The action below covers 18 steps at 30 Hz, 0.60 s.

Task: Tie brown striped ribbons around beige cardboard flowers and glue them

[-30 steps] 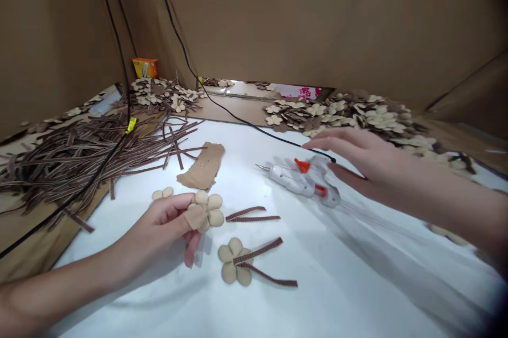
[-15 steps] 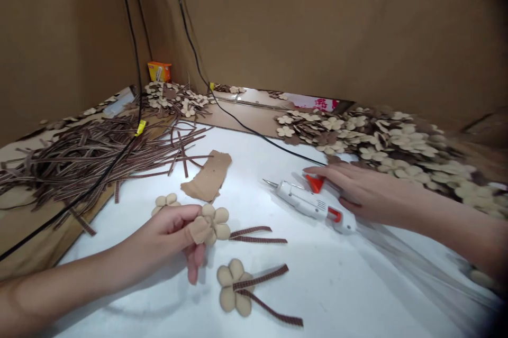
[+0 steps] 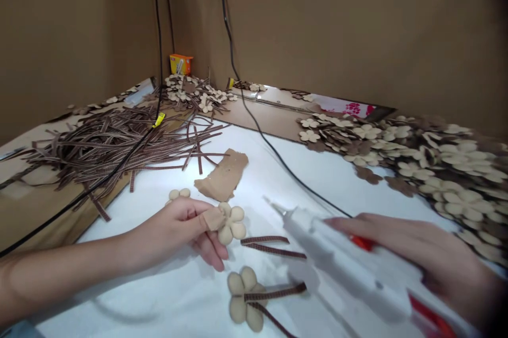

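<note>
A small craft workshop bench, stocked for handwork in quantity.

A white worktop (image 3: 190,317) stands before plain brown walls (image 3: 337,20), with a big heap of brown ribbon strips (image 3: 115,137) at left, a broad pile of flower cut-outs (image 3: 456,155) at right, and a glue gun (image 3: 349,264) near right.

Single head-worn camera, positioned above and behind the left hand (image 3: 188,228) and right hand (image 3: 416,253), facing forward and down. Both fall within close range; the view takes in the white tabletop (image 3: 194,301) between them and the brown wall (image 3: 337,20) beyond.
</note>
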Motion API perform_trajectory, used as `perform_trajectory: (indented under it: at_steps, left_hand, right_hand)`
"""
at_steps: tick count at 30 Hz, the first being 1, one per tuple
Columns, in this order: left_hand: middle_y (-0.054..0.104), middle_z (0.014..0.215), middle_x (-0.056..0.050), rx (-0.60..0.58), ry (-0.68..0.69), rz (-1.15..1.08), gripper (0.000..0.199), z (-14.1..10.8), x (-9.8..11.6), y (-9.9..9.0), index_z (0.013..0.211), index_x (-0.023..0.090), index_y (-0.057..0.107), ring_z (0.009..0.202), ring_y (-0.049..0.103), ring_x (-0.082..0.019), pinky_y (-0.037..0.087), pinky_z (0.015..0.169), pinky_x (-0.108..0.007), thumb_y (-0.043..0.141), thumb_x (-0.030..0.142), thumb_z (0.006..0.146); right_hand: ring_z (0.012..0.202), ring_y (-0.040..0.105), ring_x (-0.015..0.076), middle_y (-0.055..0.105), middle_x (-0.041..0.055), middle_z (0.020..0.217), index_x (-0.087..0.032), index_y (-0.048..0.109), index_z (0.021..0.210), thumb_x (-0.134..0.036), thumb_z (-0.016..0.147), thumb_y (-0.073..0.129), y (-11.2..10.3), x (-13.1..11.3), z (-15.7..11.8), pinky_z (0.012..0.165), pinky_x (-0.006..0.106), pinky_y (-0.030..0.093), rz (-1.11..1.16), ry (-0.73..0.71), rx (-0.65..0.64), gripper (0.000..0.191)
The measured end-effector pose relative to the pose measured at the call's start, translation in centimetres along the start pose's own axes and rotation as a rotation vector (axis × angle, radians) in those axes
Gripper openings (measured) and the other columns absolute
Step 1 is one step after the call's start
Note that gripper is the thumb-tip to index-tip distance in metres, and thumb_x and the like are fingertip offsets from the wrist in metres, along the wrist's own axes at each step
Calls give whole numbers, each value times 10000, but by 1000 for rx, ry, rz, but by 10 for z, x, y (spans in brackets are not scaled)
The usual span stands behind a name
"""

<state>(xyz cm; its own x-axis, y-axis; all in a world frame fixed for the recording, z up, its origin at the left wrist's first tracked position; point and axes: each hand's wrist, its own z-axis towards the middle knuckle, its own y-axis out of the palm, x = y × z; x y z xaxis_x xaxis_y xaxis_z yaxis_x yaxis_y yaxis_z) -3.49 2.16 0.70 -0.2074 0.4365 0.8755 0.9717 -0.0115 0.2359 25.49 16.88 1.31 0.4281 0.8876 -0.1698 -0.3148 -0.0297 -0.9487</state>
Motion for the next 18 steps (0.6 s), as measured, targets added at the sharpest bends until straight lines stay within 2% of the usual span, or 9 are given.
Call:
perform_trajectory:
  at_steps: [3, 9, 18]
  left_hand:
    - [697, 690, -66, -19, 6, -6, 355, 0, -1, -1, 753, 111, 645, 599, 672, -147, 511, 584, -222, 583, 457, 800]
    - [705, 720, -71, -47, 37, 16, 331, -1, -2, -3, 721, 115, 656, 607, 672, -145, 507, 591, -218, 548, 404, 840]
    - [707, 728, -72, -72, 36, 19, 320, -1, -4, -5, 748, 120, 655, 628, 679, -151, 502, 603, -221, 516, 384, 863]
  right_hand:
    - [767, 649, 236, 665, 30, 919, -406, 470, 1239, -145, 683, 458, 6, -15, -1, 629, 305, 489, 82, -165, -87, 614]
    - [768, 640, 269, 662, 51, 953, -415, 353, 1294, -120, 614, 483, 12, -25, -7, 657, 355, 520, 55, -210, -94, 753]
    - [748, 634, 277, 653, 57, 947, -402, 297, 1325, -129, 567, 477, 12, -24, -10, 626, 366, 514, -38, -236, -124, 825]
